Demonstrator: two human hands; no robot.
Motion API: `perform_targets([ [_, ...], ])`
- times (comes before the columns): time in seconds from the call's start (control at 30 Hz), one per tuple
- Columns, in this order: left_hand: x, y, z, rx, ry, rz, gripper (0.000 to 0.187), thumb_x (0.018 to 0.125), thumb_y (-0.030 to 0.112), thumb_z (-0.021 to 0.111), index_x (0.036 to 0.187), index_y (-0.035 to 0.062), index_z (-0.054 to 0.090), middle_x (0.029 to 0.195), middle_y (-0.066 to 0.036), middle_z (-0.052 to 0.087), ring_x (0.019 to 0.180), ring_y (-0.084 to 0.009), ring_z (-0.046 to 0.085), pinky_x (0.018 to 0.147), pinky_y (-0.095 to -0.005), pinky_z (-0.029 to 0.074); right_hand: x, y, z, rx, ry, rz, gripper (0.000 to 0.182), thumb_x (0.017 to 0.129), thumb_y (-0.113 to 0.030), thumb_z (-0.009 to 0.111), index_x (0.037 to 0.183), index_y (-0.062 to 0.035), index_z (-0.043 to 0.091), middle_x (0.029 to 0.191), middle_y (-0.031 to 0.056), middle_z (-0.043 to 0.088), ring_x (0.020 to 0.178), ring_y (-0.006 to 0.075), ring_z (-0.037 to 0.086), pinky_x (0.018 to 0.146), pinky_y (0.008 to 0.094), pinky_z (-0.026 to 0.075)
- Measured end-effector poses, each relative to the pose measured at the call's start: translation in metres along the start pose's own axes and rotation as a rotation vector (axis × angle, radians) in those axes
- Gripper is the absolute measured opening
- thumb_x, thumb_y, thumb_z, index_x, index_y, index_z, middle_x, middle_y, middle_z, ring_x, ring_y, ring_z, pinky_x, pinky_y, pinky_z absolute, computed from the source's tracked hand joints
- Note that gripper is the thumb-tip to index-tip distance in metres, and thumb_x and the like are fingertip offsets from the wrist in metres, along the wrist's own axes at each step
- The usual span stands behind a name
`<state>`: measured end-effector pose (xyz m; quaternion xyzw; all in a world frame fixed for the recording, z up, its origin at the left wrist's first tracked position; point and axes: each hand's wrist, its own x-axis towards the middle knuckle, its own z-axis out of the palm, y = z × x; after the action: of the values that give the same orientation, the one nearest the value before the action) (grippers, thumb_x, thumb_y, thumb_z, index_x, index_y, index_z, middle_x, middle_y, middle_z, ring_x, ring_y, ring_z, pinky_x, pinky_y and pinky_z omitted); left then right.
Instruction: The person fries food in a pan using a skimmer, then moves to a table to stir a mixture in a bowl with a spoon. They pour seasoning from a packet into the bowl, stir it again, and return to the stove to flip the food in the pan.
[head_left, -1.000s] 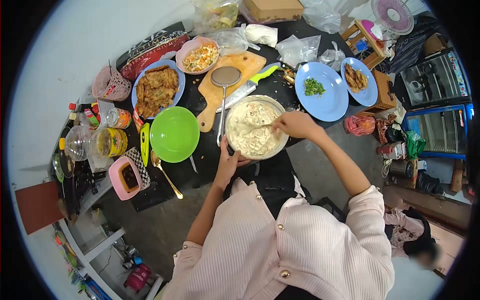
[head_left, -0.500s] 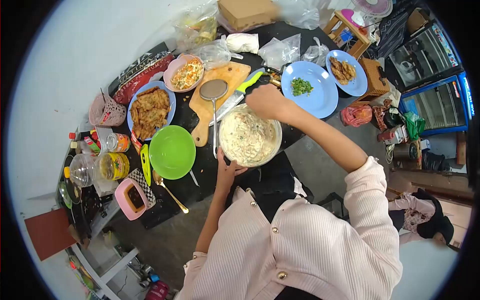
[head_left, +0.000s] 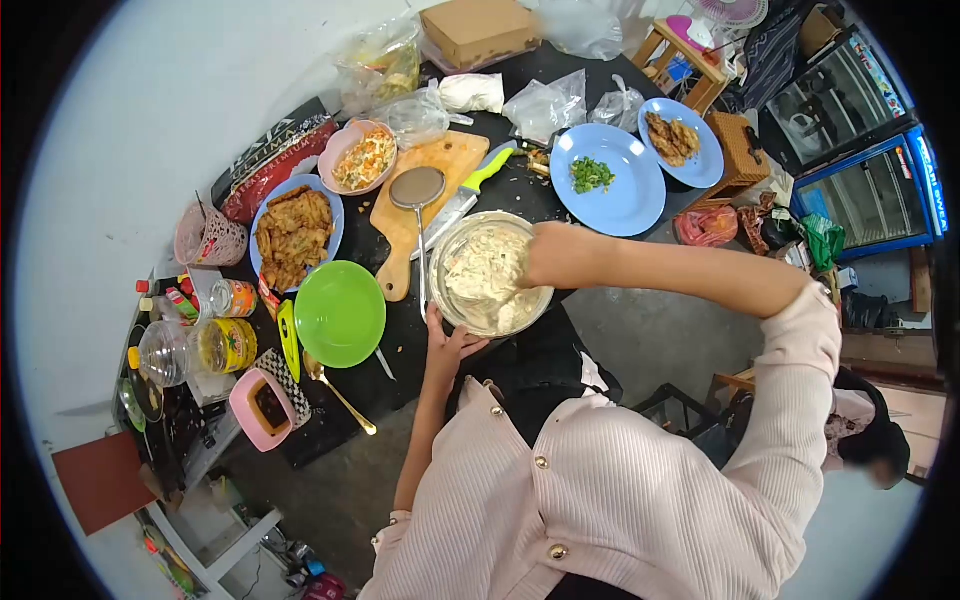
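Note:
A clear round bowl [head_left: 437, 285] of thick, pale batter with vegetable bits stands at the near table edge. My left hand [head_left: 450, 347] grips its lower-left side, the fingers against the wall. Over the bowl's right rim, my right hand [head_left: 562, 257] is closed in a fist; whatever it holds is hidden behind the fingers and batter. Left of the bowl, a long-handled ladle [head_left: 417, 188] with a flat round head rests on a wooden cutting board [head_left: 458, 152]. A green-handled knife [head_left: 487, 172] lies across the board's right edge.
An empty green bowl [head_left: 340, 315], a plate of fritters [head_left: 295, 235], a pink bowl of shredded vegetables [head_left: 365, 158] and a golden spoon [head_left: 345, 400] are at left. Blue plates with chopped greens [head_left: 592, 175] and browned food [head_left: 672, 140] stand at right. Another person [head_left: 868, 435] is at far right.
My right hand has moved down and to the right, from above the bowl's far rim to its right rim, the elbow swinging outward. My left hand stays on the bowl.

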<state>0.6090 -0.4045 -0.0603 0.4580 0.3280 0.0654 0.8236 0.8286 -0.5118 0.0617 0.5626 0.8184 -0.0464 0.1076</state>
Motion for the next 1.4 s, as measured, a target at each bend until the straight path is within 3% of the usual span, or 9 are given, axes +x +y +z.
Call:
perform_targets([
  [0.33,-0.003,0.010,0.003,0.055,-0.071,-0.006,0.065,0.084,0.001,0.039,0.134,0.0123,0.000,0.135,-0.013,0.019,0.095,-0.0290,0.056,0.074,-0.0354,0.053,-0.049,0.017,-0.015,0.147,0.087,0.466,0.017,0.074,-0.025,0.059,0.090,-0.0230,0.066,0.055,0.0033,0.052,0.057,0.0192,0.054,0.058,0.0322,0.040],
  [0.53,-0.001,0.008,0.003,0.051,-0.058,-0.003,0.065,0.083,0.000,0.039,0.134,0.0122,0.000,0.134,-0.012,0.021,0.094,-0.0289,0.056,0.074,-0.0369,0.053,0.010,0.021,0.007,-0.125,0.230,0.434,0.023,0.076,-0.018,0.050,0.094,-0.0226,0.065,0.060,-0.0025,0.055,0.068,0.0145,0.053,0.061,0.0293,0.038],
  [0.67,-0.002,0.006,0.003,0.019,-0.041,-0.004,0.065,0.082,0.000,0.039,0.134,0.0120,0.000,0.133,-0.012,0.023,0.093,-0.0286,0.057,0.074,-0.0370,0.053,0.035,0.006,-0.011,-0.145,-0.085,0.503,0.008,0.069,-0.016,0.058,0.072,-0.0164,0.065,0.062,0.0009,0.058,0.064,0.0170,0.057,0.053,0.0276,0.037],
  [0.9,0.001,0.006,0.002,0.010,-0.059,-0.029,0.064,0.082,-0.002,0.036,0.133,0.0127,0.000,0.133,-0.012,0.024,0.092,-0.0283,0.058,0.075,-0.0378,0.052,0.100,0.008,-0.022,-0.109,-0.650,0.605,0.019,0.056,-0.015,0.065,0.075,-0.0169,0.068,0.063,-0.0074,0.057,0.052,0.0101,0.052,0.035,0.0278,0.029],
  [1.0,0.000,0.009,0.005,-0.016,-0.059,-0.029,0.064,0.082,-0.002,0.036,0.133,0.0135,0.001,0.133,-0.012,0.024,0.092,-0.0282,0.058,0.075,-0.0377,0.052,0.121,0.042,-0.016,0.074,-0.685,0.677,0.015,0.055,-0.018,0.069,0.070,-0.0150,0.066,0.064,-0.0037,0.058,0.054,0.0136,0.054,0.038,0.0301,0.033],
  [1.07,0.000,0.007,0.004,-0.041,-0.057,-0.022,0.064,0.082,-0.003,0.035,0.133,0.0135,0.001,0.133,-0.012,0.024,0.092,-0.0288,0.058,0.075,-0.0374,0.052,0.092,0.052,-0.014,-0.056,-0.368,0.356,0.018,0.055,-0.016,0.068,0.073,-0.0140,0.068,0.068,0.0001,0.063,0.061,0.0179,0.059,0.044,0.0346,0.043],
  [1.13,-0.001,0.010,0.005,-0.020,-0.058,-0.020,0.064,0.082,-0.003,0.035,0.133,0.0136,0.001,0.133,-0.013,0.024,0.093,-0.0294,0.058,0.075,-0.0378,0.052,0.097,0.068,-0.025,0.120,-0.794,0.369,0.013,0.055,-0.015,0.070,0.068,-0.0134,0.068,0.074,0.0036,0.065,0.070,0.0192,0.062,0.052,0.0320,0.047],
  [1.3,0.002,0.004,0.002,-0.037,-0.058,-0.025,0.064,0.083,-0.003,0.036,0.133,0.0136,0.001,0.134,-0.014,0.022,0.093,-0.0305,0.057,0.075,-0.0392,0.053,0.080,0.099,0.011,0.551,-1.277,0.533,0.023,0.070,-0.028,0.062,0.092,-0.0273,0.066,0.047,-0.0062,0.025,0.041,0.0095,0.030,0.042,0.0247,0.028],
  [1.4,0.001,0.006,0.003,-0.014,-0.045,-0.028,0.065,0.083,-0.003,0.036,0.134,0.0138,-0.001,0.135,-0.014,0.020,0.093,-0.0307,0.057,0.074,-0.0395,0.053,0.046,0.097,0.021,0.768,-1.193,0.579,0.021,0.071,-0.031,0.061,0.091,-0.0294,0.067,0.045,-0.0080,0.023,0.036,0.0047,0.023,0.034,0.0226,0.016],
])
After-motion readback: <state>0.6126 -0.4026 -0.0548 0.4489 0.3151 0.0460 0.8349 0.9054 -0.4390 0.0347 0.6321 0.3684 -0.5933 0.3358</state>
